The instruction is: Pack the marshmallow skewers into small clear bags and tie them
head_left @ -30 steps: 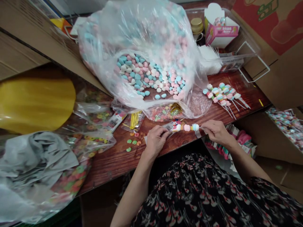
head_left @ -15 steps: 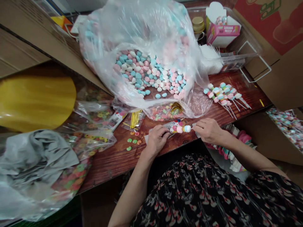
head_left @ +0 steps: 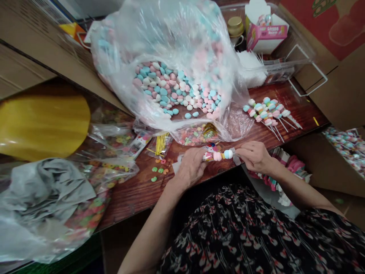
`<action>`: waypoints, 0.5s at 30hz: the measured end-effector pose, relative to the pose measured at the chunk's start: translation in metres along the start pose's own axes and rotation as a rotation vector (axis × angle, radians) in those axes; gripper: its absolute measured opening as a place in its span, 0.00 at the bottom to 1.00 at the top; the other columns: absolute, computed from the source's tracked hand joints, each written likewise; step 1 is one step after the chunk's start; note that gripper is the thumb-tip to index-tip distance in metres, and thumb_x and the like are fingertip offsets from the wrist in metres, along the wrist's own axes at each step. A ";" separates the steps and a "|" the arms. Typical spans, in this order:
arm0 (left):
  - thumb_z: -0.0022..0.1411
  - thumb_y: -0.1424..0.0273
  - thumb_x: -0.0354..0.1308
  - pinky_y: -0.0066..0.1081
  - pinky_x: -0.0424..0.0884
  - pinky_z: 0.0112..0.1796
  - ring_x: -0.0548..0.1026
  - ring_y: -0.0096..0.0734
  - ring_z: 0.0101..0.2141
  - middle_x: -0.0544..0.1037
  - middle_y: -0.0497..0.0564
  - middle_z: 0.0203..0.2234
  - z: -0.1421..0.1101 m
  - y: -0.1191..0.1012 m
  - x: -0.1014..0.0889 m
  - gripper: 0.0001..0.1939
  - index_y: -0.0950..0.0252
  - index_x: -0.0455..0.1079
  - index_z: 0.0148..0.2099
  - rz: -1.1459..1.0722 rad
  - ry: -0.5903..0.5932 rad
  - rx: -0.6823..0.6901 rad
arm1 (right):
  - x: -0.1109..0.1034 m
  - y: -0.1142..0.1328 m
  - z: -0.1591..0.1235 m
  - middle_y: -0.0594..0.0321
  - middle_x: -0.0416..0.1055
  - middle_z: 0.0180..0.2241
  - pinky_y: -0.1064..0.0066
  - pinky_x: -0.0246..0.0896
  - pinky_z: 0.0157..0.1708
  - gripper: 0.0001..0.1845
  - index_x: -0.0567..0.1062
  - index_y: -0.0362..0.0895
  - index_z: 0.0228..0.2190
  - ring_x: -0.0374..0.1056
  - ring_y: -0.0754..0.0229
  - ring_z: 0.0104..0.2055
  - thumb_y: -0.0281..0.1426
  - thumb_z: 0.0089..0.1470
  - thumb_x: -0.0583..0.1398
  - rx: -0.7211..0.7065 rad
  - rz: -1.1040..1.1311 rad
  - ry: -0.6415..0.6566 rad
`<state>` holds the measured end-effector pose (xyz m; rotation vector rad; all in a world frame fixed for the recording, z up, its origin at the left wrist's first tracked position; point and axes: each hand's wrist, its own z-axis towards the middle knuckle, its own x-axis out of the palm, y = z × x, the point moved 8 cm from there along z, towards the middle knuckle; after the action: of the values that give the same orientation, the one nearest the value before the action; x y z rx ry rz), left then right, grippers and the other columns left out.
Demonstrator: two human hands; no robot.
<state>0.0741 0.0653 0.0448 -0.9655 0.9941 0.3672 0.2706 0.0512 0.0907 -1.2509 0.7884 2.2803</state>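
Dim indoor light, soft shadows; glare on plastic bag (head_left: 182, 38); edges bowed by wide lens, slightly soft.

A candy workshop, with bulk sweets (head_left: 173, 89) and cardboard cartons (head_left: 336, 95)

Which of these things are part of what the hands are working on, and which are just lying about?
Part of the work: the left hand and right hand, the skewer of pastel candies between them, the clear bag of pastel candies, the pile of similar skewers.

Just lying about: the gold-lidded jar, the pink-and-white box, the yellow sheet, the gray plastic.
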 end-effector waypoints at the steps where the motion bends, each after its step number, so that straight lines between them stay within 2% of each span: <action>1: 0.63 0.72 0.52 0.40 0.70 0.44 0.74 0.40 0.42 0.76 0.57 0.43 0.000 -0.002 0.002 0.17 0.63 0.65 0.55 -0.046 0.051 -0.023 | -0.001 0.001 0.000 0.60 0.74 0.28 0.68 0.56 0.32 0.12 0.75 0.43 0.35 0.66 0.60 0.31 0.23 0.54 0.53 -0.016 -0.035 0.010; 3: 0.64 0.69 0.53 0.35 0.70 0.39 0.75 0.37 0.37 0.77 0.55 0.40 -0.001 -0.008 0.005 0.16 0.63 0.64 0.54 -0.112 0.146 -0.057 | -0.006 0.004 0.003 0.61 0.74 0.28 0.68 0.54 0.32 0.12 0.76 0.43 0.35 0.64 0.60 0.31 0.23 0.54 0.53 -0.060 -0.076 0.027; 7: 0.60 0.65 0.60 0.32 0.69 0.37 0.75 0.36 0.36 0.77 0.52 0.36 -0.003 -0.021 0.014 0.14 0.62 0.69 0.47 -0.099 0.286 -0.031 | -0.017 0.017 0.012 0.63 0.73 0.28 0.67 0.52 0.33 0.12 0.76 0.46 0.34 0.62 0.61 0.31 0.24 0.56 0.53 -0.171 -0.061 0.055; 11: 0.58 0.67 0.61 0.30 0.66 0.32 0.73 0.35 0.32 0.76 0.50 0.31 0.000 -0.022 0.017 0.08 0.62 0.70 0.40 -0.052 0.284 -0.058 | -0.026 0.024 0.022 0.65 0.73 0.28 0.65 0.48 0.33 0.12 0.75 0.49 0.36 0.59 0.61 0.31 0.27 0.60 0.53 -0.236 -0.119 0.063; 15: 0.55 0.64 0.65 0.28 0.63 0.30 0.72 0.31 0.28 0.76 0.47 0.27 -0.001 -0.025 0.017 0.10 0.63 0.71 0.38 -0.201 0.296 -0.096 | -0.031 0.027 0.027 0.66 0.72 0.29 0.65 0.46 0.32 0.09 0.75 0.49 0.38 0.58 0.62 0.31 0.28 0.61 0.54 -0.287 -0.111 0.067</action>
<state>0.0992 0.0487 0.0428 -1.2200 1.1418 0.1053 0.2532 0.0454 0.1364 -1.4624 0.4095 2.3297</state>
